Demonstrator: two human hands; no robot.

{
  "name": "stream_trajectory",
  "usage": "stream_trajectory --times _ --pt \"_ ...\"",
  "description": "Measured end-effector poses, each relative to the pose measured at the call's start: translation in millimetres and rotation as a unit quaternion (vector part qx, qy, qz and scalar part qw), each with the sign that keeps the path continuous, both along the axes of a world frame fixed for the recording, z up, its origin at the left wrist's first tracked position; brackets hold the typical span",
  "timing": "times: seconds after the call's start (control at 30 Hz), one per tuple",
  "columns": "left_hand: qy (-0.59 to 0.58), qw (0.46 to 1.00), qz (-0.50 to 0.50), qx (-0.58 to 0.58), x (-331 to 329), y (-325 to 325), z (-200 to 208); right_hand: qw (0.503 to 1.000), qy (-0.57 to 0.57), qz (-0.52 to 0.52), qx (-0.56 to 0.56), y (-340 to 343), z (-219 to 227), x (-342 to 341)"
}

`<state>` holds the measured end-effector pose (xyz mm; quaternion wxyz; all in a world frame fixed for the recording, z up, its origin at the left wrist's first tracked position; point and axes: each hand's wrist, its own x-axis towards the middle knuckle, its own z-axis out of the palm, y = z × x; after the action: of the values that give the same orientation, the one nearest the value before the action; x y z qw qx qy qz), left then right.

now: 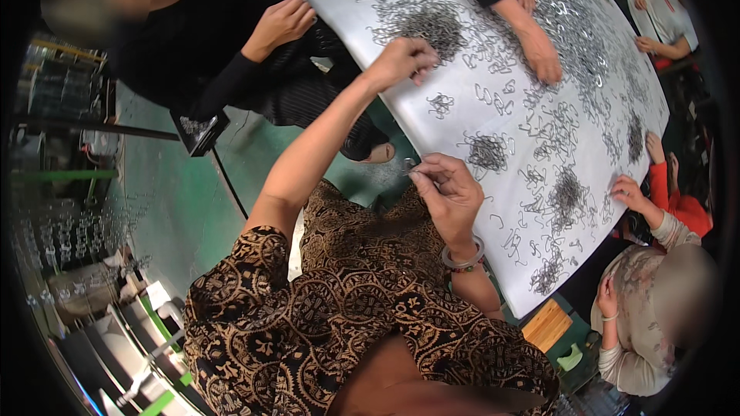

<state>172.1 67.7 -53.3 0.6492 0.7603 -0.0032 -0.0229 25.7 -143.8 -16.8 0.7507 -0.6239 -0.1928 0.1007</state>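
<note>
A person's two bare hands work at the edge of a white-covered worktop (433, 129) strewn with small bent-wire metal hooks. The right hand (453, 194), with a pale bangle (467, 256) at its wrist, pinches a small shiny metal piece (409, 163) between thumb and fingertips, just off the worktop's near edge. The left hand (407, 62) reaches farther forward, over the worktop, its fingers curled and blurred; whether it grasps anything, I cannot tell. Just beyond it lies a dense heap of grey wire hooks (441, 25). A small cluster of hooks (441, 104) sits to its right and nearer the body, while a rounder pile (487, 152) lies just beyond the right hand. Well to the right of that hand is another dark pile (568, 194), with loose hooks around it. Left of the left hand is a black-clothed co-worker's hand (282, 25); to its right, another co-worker's hand (541, 58) presses down among scattered hooks. Far right of the right hand, a third co-worker's hand (629, 191) rests at the worktop's edge.
</note>
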Motion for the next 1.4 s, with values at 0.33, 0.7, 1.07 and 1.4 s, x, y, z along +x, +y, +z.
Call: stream_trajectory --times 0.33,0.7,1.07,1.4 --pt "0.044 0.996 0.050 -0.059 -12.2 -20.5 -38.4 1.000 0.005 -0.024 -0.013 -11.4 -13.8 5.9" --pt "-0.074 0.776 0.113 0.617 26.2 -5.3 -30.7 0.999 -0.013 -0.029 -0.030 -13.4 -15.4 -7.9" --pt "-0.156 0.942 -0.130 0.266 -23.5 -79.6 -32.1 0.992 -0.120 0.033 0.013 -9.3 -4.0 -20.1" --pt "-0.172 0.888 0.090 0.417 -14.5 -26.3 -39.5 0.996 -0.073 0.033 0.023 -3.6 -8.1 -16.4"
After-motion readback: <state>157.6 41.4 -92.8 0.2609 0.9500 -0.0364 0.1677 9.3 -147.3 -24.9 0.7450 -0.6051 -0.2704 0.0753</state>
